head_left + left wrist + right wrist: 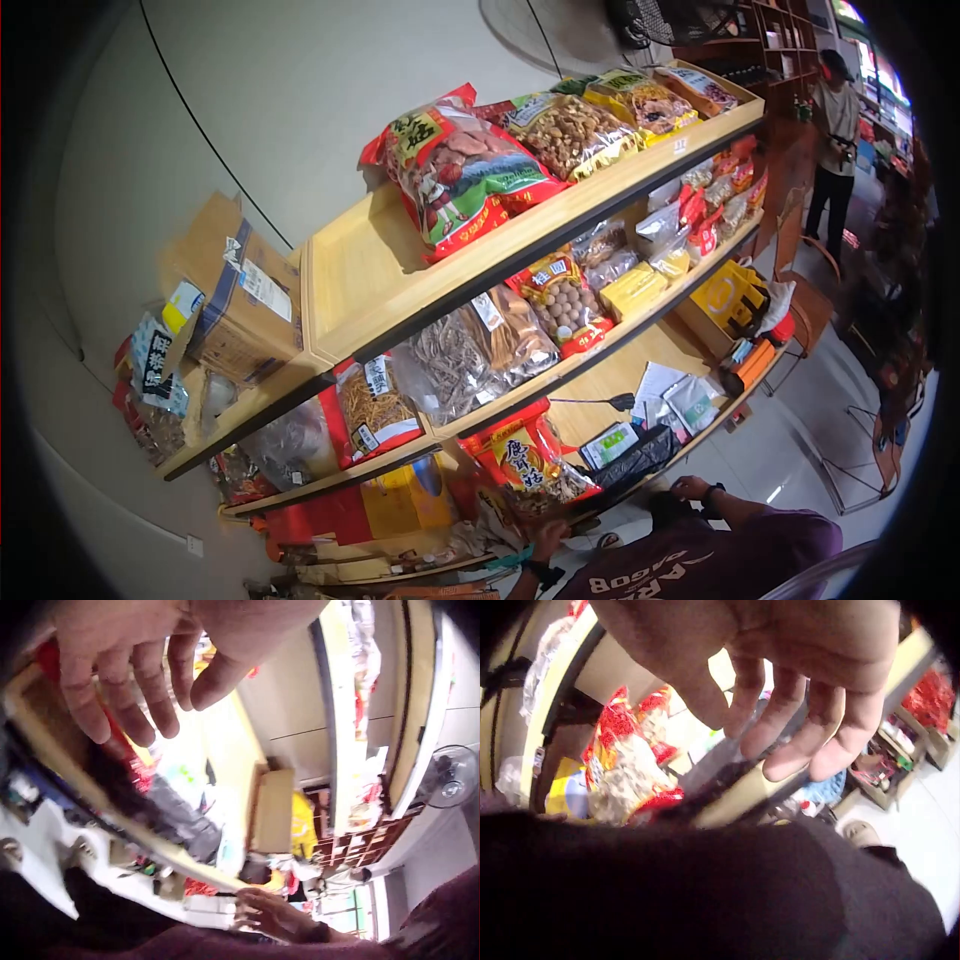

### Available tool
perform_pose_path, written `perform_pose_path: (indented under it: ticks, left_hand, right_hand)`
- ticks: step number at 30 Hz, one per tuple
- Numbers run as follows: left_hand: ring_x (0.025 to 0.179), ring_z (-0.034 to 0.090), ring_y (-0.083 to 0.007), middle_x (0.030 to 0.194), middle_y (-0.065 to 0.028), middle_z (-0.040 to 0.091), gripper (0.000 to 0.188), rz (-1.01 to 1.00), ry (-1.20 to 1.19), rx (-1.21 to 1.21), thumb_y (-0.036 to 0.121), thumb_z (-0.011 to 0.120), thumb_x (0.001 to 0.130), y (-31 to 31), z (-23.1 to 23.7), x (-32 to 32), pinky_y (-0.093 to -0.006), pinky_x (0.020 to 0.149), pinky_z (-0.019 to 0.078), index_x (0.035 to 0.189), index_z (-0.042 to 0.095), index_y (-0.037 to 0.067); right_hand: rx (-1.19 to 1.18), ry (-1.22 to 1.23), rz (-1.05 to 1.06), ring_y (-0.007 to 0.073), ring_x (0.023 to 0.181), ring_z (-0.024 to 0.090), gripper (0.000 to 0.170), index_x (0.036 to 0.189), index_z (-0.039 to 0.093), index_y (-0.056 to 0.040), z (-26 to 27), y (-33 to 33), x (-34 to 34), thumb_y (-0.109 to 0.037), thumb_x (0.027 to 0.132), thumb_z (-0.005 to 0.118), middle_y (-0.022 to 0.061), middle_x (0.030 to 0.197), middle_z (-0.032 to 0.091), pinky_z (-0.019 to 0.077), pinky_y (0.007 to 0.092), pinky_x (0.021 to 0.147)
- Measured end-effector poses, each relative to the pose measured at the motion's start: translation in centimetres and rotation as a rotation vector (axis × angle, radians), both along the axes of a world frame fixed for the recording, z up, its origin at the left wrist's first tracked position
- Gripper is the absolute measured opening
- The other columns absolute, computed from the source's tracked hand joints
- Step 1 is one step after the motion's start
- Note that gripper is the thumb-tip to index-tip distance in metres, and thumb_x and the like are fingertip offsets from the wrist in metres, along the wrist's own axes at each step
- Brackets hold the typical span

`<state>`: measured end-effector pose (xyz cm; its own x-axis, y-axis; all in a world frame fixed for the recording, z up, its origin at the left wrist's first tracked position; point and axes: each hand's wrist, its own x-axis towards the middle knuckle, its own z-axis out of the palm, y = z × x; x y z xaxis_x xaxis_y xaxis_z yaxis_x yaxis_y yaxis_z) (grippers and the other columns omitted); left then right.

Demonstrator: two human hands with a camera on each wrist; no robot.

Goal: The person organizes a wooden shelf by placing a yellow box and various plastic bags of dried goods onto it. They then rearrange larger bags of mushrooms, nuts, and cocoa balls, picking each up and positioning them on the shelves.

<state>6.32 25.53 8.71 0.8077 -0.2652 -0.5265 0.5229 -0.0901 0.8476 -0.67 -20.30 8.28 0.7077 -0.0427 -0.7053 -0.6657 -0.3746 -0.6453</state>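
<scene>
My left hand (548, 538) is low at the front of the shelves, just below a red bag of dried mushrooms (525, 455). Its fingers (154, 690) hang loosely with nothing held in the left wrist view. Further right, my right hand (688, 487) hovers by the front edge of the lower shelf, close to a black plastic bag (640, 465). Loosely bent, the fingers of that hand (787, 712) hold nothing in the right wrist view. Red bags of pale dried goods (630, 769) lie beyond its thumb side.
Above, a wooden shelf (370, 250) carries large food bags (465, 165) and a cardboard box (245, 290). The middle shelf is packed with bagged dried goods (465, 350). Papers (660, 390) lie on the lower shelf. Another person (835, 140) stands far right, near a chair (810, 270).
</scene>
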Motion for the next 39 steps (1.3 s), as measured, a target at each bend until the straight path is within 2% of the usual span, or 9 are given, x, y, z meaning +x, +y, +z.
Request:
perform_pose_path:
  ticks: [3,4,5,6,12,19,25,27,39]
  left_hand:
    - [0.092,0.068,-0.0144,0.099,-0.0038,0.072,0.019,0.02,-0.182,0.187,0.017,0.065,0.098,-2.9,5.8,7.6,-0.0266,0.079,0.0536,0.112,0.068,0.004]
    - [0.091,0.067,-0.013,0.097,-0.0035,0.07,0.016,0.03,-0.15,-0.143,0.015,0.063,0.099,-4.4,13.3,9.7,-0.0264,0.079,0.0534,0.111,0.065,0.004]
    - [0.092,0.066,-0.0114,0.099,-0.0032,0.069,0.014,0.042,-0.657,-0.051,0.014,0.061,0.101,-5.8,16.5,11.1,-0.0257,0.078,0.0526,0.111,0.063,0.005]
    - [0.093,0.066,-0.0112,0.1,-0.0032,0.069,0.015,0.043,-0.614,-0.099,0.015,0.06,0.102,-7.0,20.8,13.0,-0.0257,0.079,0.0525,0.113,0.063,0.005]
    - [0.101,0.067,-0.0147,0.107,-0.0064,0.07,0.023,0.138,-0.664,-0.098,0.019,0.061,0.102,-14.3,35.4,19.2,-0.0285,0.086,0.0527,0.119,0.062,0.004]
    - [0.096,0.067,-0.014,0.106,-0.0057,0.069,0.025,0.139,-0.535,-0.152,0.02,0.06,0.102,-21.1,26.4,17.4,-0.0286,0.087,0.0531,0.12,0.061,0.002]
    - [0.096,0.066,-0.0143,0.112,-0.0078,0.069,0.037,-0.037,-0.444,0.26,0.032,0.059,0.102,-20.1,16.1,12.7,-0.0268,0.086,0.0521,0.125,0.063,0.002]
    - [0.1,0.066,-0.0152,0.112,-0.0088,0.069,0.038,0.0,-0.065,0.151,0.031,0.063,0.1,-20.8,17.8,10.8,-0.0275,0.088,0.0517,0.125,0.064,0.001]
    - [0.101,0.067,-0.0166,0.112,-0.0091,0.07,0.034,-0.089,-0.251,0.157,0.023,0.066,0.098,-22.6,20.2,12.9,-0.0291,0.086,0.052,0.124,0.062,0.002]
  right_hand:
    - [0.205,-0.377,0.165,0.0213,0.101,0.069,0.029,0.116,0.068,-0.0067,0.4,-1.7,7.9,-0.025,0.094,0.064,0.01,0.108,0.073,0.0561,0.0344,0.085]
    - [0.323,-0.412,0.189,0.0201,0.1,0.069,0.027,0.115,0.067,-0.0041,1.5,-2.1,11.0,-0.021,0.094,0.065,0.0096,0.107,0.072,0.0555,0.0327,0.084]
    - [0.599,-0.444,0.092,0.0179,0.098,0.068,0.024,0.113,0.067,-0.0024,2.0,-2.4,14.1,-0.017,0.094,0.066,0.0077,0.105,0.072,0.0544,0.0318,0.084]
    - [0.877,-0.462,-0.014,0.0157,0.095,0.067,0.022,0.111,0.066,-0.0008,3.7,-2.1,16.9,-0.014,0.094,0.067,0.0059,0.103,0.071,0.0534,0.0309,0.084]
    - [0.445,-0.809,0.273,0.0107,0.093,0.064,0.018,0.114,0.064,-0.0033,22.5,-4.3,26.8,-0.015,0.1,0.064,0.0022,0.102,0.069,0.0517,0.0279,0.083]
    - [0.883,-0.653,0.326,0.0127,0.101,0.063,0.021,0.12,0.061,-0.0026,20.7,-5.9,28.4,-0.006,0.1,0.061,0.0039,0.108,0.066,0.0515,0.029,0.091]
    - [0.517,-0.478,0.422,0.0146,0.102,0.067,0.033,0.121,0.066,-0.003,16.5,-3.6,23.6,-0.029,0.1,0.063,0.0076,0.11,0.071,0.0523,0.0309,0.09]
    - [0.478,-0.434,0.445,0.0181,0.108,0.066,0.04,0.123,0.066,-0.0038,15.4,-1.8,22.3,-0.036,0.101,0.061,0.009,0.114,0.071,0.0503,0.0329,0.096]
    - [0.564,-0.238,0.289,0.0195,0.109,0.063,0.039,0.113,0.067,-0.0022,25.2,2.5,21.8,-0.039,0.1,0.063,0.0102,0.114,0.067,0.0501,0.0337,0.095]
